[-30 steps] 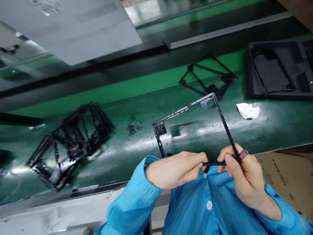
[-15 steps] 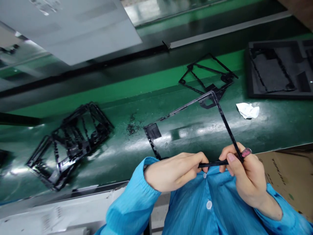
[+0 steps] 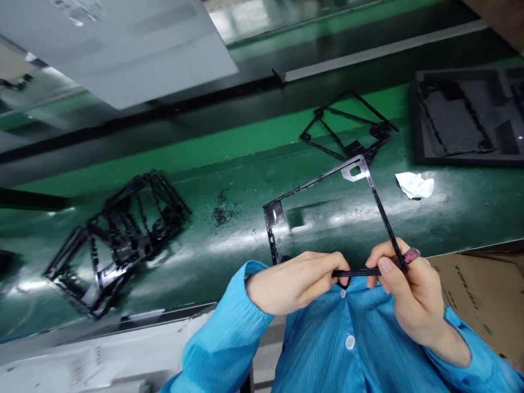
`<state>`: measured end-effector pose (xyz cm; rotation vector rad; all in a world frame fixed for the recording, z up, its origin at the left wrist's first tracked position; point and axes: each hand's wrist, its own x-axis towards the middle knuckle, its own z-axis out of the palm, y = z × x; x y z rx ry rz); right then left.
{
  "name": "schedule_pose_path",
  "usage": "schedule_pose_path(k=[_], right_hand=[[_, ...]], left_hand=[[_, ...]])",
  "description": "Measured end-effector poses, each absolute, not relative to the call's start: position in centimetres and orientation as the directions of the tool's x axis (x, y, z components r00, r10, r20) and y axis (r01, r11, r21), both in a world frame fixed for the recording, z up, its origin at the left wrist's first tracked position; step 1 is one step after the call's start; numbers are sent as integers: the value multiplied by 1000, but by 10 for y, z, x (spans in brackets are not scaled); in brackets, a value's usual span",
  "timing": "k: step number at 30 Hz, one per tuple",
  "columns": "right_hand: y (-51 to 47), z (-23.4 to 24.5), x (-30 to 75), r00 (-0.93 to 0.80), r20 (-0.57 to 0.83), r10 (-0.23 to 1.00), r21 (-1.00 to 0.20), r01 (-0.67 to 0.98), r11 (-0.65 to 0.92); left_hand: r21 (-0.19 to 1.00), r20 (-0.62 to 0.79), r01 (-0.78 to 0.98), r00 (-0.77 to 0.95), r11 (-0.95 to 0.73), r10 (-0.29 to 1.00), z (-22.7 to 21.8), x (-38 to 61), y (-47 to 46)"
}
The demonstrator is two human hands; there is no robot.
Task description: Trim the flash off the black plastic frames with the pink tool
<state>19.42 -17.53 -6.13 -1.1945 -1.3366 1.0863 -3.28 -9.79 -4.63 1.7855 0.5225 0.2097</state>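
Observation:
A thin black rectangular frame (image 3: 381, 210) is held up in front of me, tilted, over the near edge of the green bench. My left hand (image 3: 301, 281) grips its near bar, with the fingers curled round it. My right hand (image 3: 409, 284) pinches the near right corner between thumb and fingers; one finger wears a pink-and-black wrap. The held frame has a flat tab with a cut-out at the far right corner and a dark square patch at the far left one. My left hand and sleeve hide its near left part.
On the green bench (image 3: 213, 256), a heap of black frames (image 3: 123, 234) lies left, beside dark scraps (image 3: 223, 210). More black frames (image 3: 327, 125) lie behind. A crumpled white tissue (image 3: 414, 185) and a black foam tray (image 3: 450, 161) are right; a cardboard box (image 3: 483, 295) stands below.
The held frame has tipped, its far left corner shifting right and its far right corner tab now facing me more fully. Both hands keep their grip nearly in place.

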Motion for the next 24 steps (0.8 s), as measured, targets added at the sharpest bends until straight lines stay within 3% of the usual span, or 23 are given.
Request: schedule_pose_path(k=[7,10,13,17,24], right_hand=[[-168,-80,184,30,27,999,-999,-47,28],[-170,-85,181,48,6,999,-992,-123,12],[-172,-84,180,68,20,998,-976,-216,34],[-173,-78,179,82,67,994,-953,-291,88],[-176,-74,177,124,172,977,-963,-188,194]], left_hand=[[894,-104,343,785,-289,611,-47,-29,-108],[866,14,355,687,-353,727,-48,-32,-115],[760,240,417,533,-499,811,-45,-37,-125],[600,476,474,435,-644,764,-40,-37,-140],[463,504,531,501,-710,703,-48,-27,-151]])
